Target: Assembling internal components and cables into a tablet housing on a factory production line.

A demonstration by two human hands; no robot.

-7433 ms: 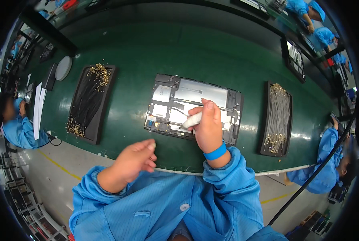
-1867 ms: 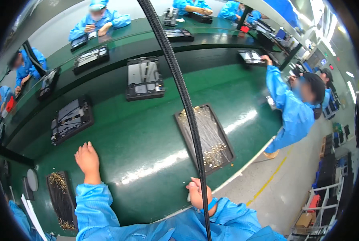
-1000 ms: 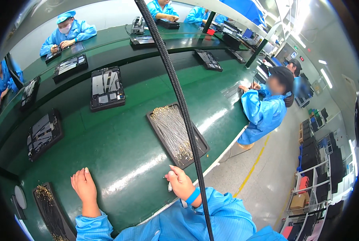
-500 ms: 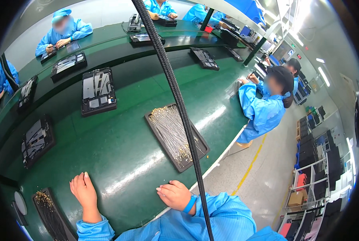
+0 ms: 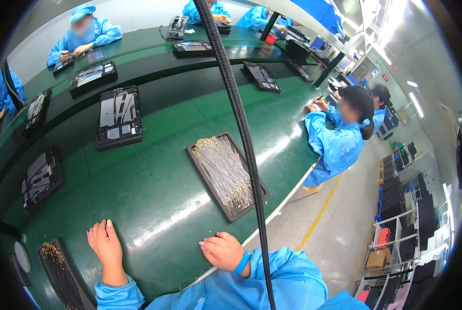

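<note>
Long green bench (image 5: 153, 206) in a busy workshop, both hands empty near its front edge: left hand (image 5: 105, 243) flat with fingers spread, right hand (image 5: 222, 251) loosely curled, black tray of gold-tipped wires (image 5: 226, 173) just beyond the right.

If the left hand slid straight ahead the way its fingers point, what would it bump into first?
The left hand lies flat on the green table, fingers pointing away from the person. Bare green surface lies ahead for a long stretch; the first thing in that line is probably the dark open device farther up, though fisheye bending makes that uncertain.
</note>
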